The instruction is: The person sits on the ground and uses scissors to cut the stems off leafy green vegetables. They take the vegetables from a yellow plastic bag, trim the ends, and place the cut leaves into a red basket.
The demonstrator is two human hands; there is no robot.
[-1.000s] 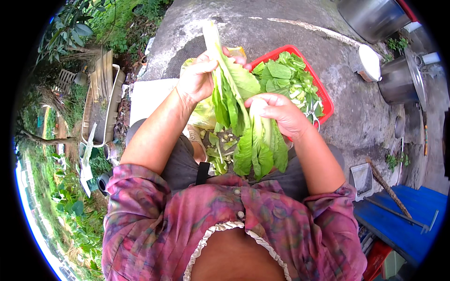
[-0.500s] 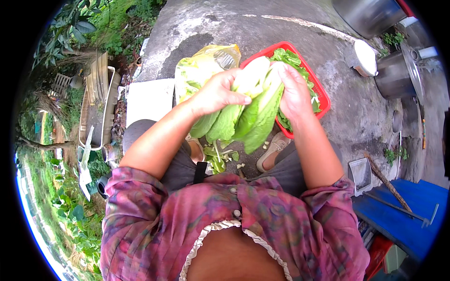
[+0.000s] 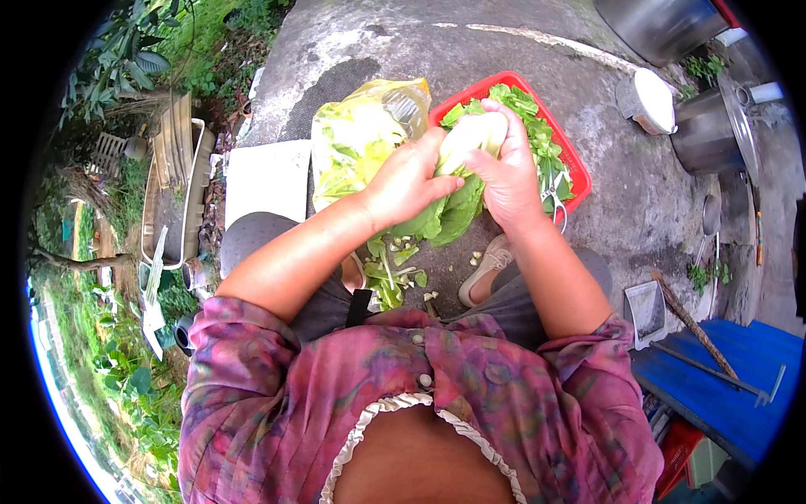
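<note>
Both hands hold a head of leafy lettuce (image 3: 455, 215) in front of my knees, its pale stem end up and green leaves hanging toward me. My left hand (image 3: 410, 176) is closed round its left side, thumb across the leaves. My right hand (image 3: 509, 172) grips the pale end from the right, fingers over the far side. Just beyond stands a red plastic basket (image 3: 579, 172) of cut green leaves (image 3: 525, 101). A pair of scissors (image 3: 554, 198) lies at its near right edge. Left of it is a clear yellowish plastic bag (image 3: 399, 91) with more greens inside.
A white board (image 3: 267, 181) lies left of the bag. Leaf scraps (image 3: 388, 281) are on the ground between my shoes. At right stand a white bucket (image 3: 651, 101), large metal pots (image 3: 709, 134), a grey tray (image 3: 646, 312) and a blue panel (image 3: 714, 370) with a stick on it.
The lettuce has tilted away and to the right, its leaves drawn up between my hands. My right hand has turned round the stem end, and the scissors in the basket now show.
</note>
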